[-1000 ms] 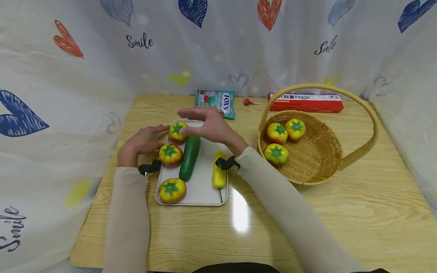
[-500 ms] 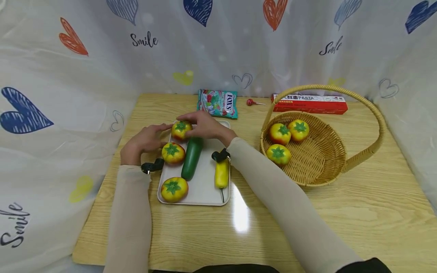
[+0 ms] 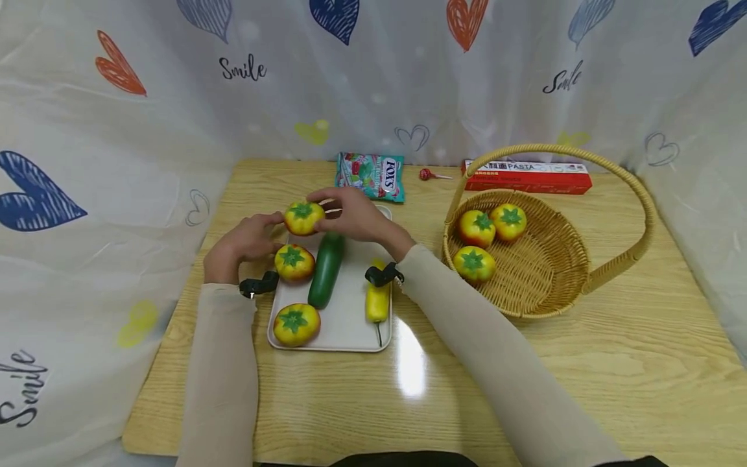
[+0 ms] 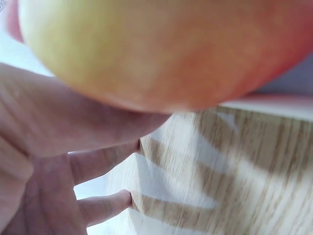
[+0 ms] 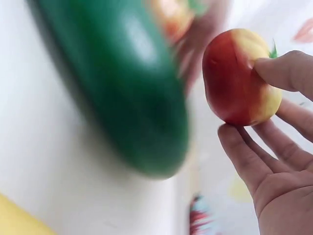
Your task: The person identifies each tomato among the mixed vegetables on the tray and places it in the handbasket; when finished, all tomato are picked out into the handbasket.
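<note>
My right hand (image 3: 357, 214) pinches a yellow-red persimmon (image 3: 303, 218) between thumb and fingers over the far left of a white tray (image 3: 350, 324). The right wrist view shows that persimmon (image 5: 239, 78) raised, its red underside visible. At the tray's left edge is my left hand (image 3: 245, 243), fingers extended, the index tip close to the held persimmon. Its thumb lies against a second persimmon (image 3: 294, 263), which fills the top of the left wrist view. A third persimmon (image 3: 297, 325) sits in the near left corner. Beside them lie a green cucumber (image 3: 327, 269) and a yellow pepper (image 3: 377, 303), partly covered by the right wrist camera.
To the right stands a wicker basket (image 3: 569, 285) with a tall handle, holding three persimmons (image 3: 477, 228). Along the back are a candy bag (image 3: 370, 175), a lollipop (image 3: 427, 174) and a red pasta box (image 3: 528, 178). A printed curtain surrounds the wooden table (image 3: 630, 337).
My right hand has come down to the far persimmon, taken hold of it, and lifted it slightly up and to the left. My left hand has stayed nearly in place.
</note>
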### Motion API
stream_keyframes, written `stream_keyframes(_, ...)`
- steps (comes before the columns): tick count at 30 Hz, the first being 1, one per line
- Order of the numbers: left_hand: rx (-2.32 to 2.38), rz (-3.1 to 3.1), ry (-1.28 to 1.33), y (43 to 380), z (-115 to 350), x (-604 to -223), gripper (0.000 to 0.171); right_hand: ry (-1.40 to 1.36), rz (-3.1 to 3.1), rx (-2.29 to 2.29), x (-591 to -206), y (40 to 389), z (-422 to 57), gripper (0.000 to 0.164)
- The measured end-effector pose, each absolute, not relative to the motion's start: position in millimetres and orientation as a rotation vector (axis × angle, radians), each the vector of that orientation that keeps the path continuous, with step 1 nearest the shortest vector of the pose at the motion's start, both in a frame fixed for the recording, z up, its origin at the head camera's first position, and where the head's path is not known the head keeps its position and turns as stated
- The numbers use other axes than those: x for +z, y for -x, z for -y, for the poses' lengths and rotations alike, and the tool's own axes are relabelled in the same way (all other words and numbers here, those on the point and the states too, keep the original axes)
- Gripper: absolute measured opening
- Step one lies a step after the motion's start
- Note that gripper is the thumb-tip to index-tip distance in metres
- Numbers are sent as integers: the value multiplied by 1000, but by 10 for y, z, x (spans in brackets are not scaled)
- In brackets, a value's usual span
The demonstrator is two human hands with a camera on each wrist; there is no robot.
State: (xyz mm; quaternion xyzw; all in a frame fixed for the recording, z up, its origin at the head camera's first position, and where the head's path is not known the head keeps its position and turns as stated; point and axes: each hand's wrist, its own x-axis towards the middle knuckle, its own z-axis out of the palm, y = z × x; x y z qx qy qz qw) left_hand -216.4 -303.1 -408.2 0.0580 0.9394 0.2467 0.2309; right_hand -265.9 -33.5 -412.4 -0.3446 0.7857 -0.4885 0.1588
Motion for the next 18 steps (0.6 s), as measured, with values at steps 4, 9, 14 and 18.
stream_keyframes(4, 683, -2591, -171, 2180, 3014, -4092, 71, 1059, -2212, -1537, -3914, 2373, 90, 50)
stream_keyframes(9, 657, -2604, -201, 2184, 3001, -4103, 72, 1096, -2230, -1629, -3749, 1987, -407, 51)
stream_keyframes(14, 617, -2620, -249, 2179, 3002, -4120, 71, 948, -2270, -1637, -3681, 1614, -1069, 50)
stream_keyframes(18, 592, -2631, -278, 2188, 3024, -4148, 72, 843, -2333, -1656, -3678, 1369, -1624, 52)
